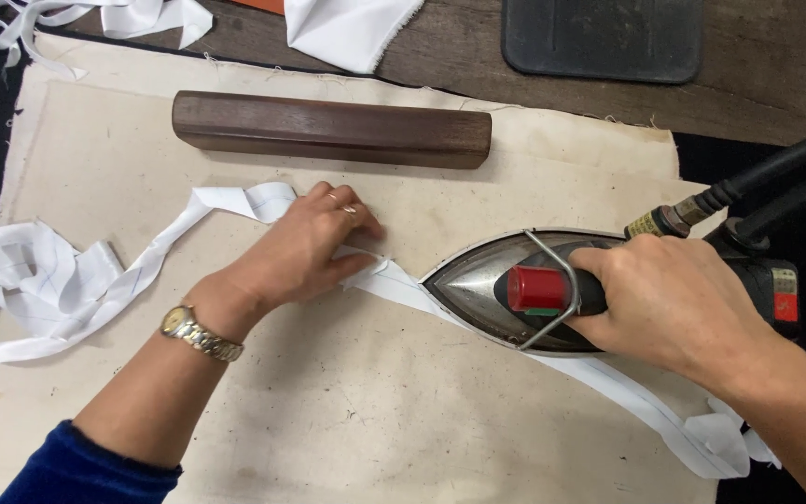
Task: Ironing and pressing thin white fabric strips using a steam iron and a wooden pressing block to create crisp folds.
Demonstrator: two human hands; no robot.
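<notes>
My right hand (pixel 673 303) grips the black handle of a steel iron (pixel 473 280) with a red knob; its tip points left and it rests on a long white fabric strip (pixel 403 285). My left hand (pixel 305 247) presses its fingertips on the folded strip just ahead of the iron's tip. It wears a ring and a gold wristwatch. The strip runs from a loose pile at the left (pixel 39 285), under my left hand and the iron, to the lower right (pixel 701 439).
A beige pressing cloth (pixel 328 411) covers the table. A dark wooden block (pixel 328 129) lies across the back. White fabric scraps (pixel 347 28) and a black mat (pixel 604 37) sit at the far edge. Black hoses (pixel 776 168) lead from the iron to the right.
</notes>
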